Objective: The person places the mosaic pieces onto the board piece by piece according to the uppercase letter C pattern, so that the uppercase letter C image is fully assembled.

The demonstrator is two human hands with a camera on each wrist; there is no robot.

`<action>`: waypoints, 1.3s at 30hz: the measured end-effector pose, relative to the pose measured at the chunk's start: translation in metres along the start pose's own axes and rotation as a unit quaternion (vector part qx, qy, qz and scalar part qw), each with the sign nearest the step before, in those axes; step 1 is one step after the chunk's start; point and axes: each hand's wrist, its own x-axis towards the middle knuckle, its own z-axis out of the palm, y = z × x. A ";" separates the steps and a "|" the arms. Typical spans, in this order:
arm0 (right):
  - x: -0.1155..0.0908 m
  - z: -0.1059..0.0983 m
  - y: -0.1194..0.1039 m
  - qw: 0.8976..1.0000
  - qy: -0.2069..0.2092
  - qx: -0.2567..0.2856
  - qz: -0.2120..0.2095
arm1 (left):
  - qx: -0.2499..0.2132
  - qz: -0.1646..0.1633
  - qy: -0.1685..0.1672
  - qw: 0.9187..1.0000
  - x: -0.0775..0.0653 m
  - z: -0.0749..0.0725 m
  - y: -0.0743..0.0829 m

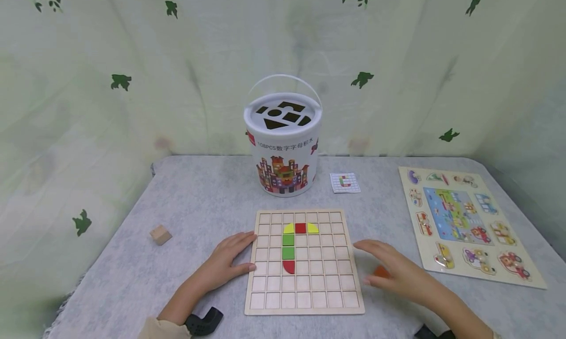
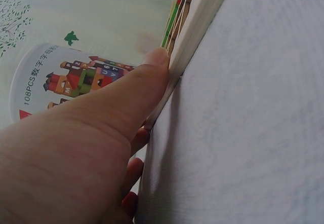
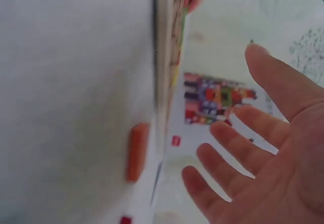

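A wooden grid board (image 1: 310, 284) lies on the table with colored pieces in its cells: two green squares (image 1: 288, 253), a red square (image 1: 300, 228), a red quarter-round (image 1: 289, 266) and two yellow quarter-rounds (image 1: 313, 228). My left hand (image 1: 221, 263) rests at the board's left edge, its thumb (image 2: 136, 89) against the side. To the right of the board, my right hand (image 1: 393, 272) hovers with spread fingers and holds nothing. An orange piece (image 3: 137, 152) lies on the table near the board's right edge, partly hidden behind that hand in the head view.
Behind the board stands a white block bucket (image 1: 285, 147) with a shaped-hole lid. A small pattern card (image 1: 351, 187) lies beside it. A wooden picture puzzle (image 1: 457, 268) is at the right, and a plain wooden cube (image 1: 160, 235) at the left.
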 end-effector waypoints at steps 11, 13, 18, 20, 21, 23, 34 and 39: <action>-0.027 0.001 0.025 0.998 -0.051 -0.033 -0.009 | -0.001 -0.006 -0.009 1.000 0.000 -0.001 0.001; -0.028 0.001 0.027 0.998 -0.039 -0.033 -0.027 | 0.001 -0.006 -0.008 1.000 0.000 -0.001 0.001; -0.026 0.002 0.028 0.999 -0.026 -0.021 -0.017 | 0.001 -0.004 -0.002 1.000 -0.001 -0.001 0.002; -0.024 0.002 0.026 0.999 -0.016 -0.025 -0.019 | 0.003 -0.001 0.000 1.000 -0.001 -0.001 0.002; -0.022 0.002 0.025 0.999 -0.008 -0.026 -0.025 | 0.002 -0.002 -0.001 1.000 -0.001 -0.002 0.002; -0.018 0.001 0.021 0.999 0.010 -0.026 -0.038 | 0.002 -0.003 -0.002 1.000 -0.001 -0.002 0.002; 0.022 0.004 -0.019 0.998 0.041 -0.005 -0.055 | 0.001 0.005 0.003 1.000 0.000 -0.002 0.002; 0.043 0.021 -0.034 0.997 0.046 0.019 -0.051 | -0.003 0.010 0.007 1.000 -0.001 -0.001 0.001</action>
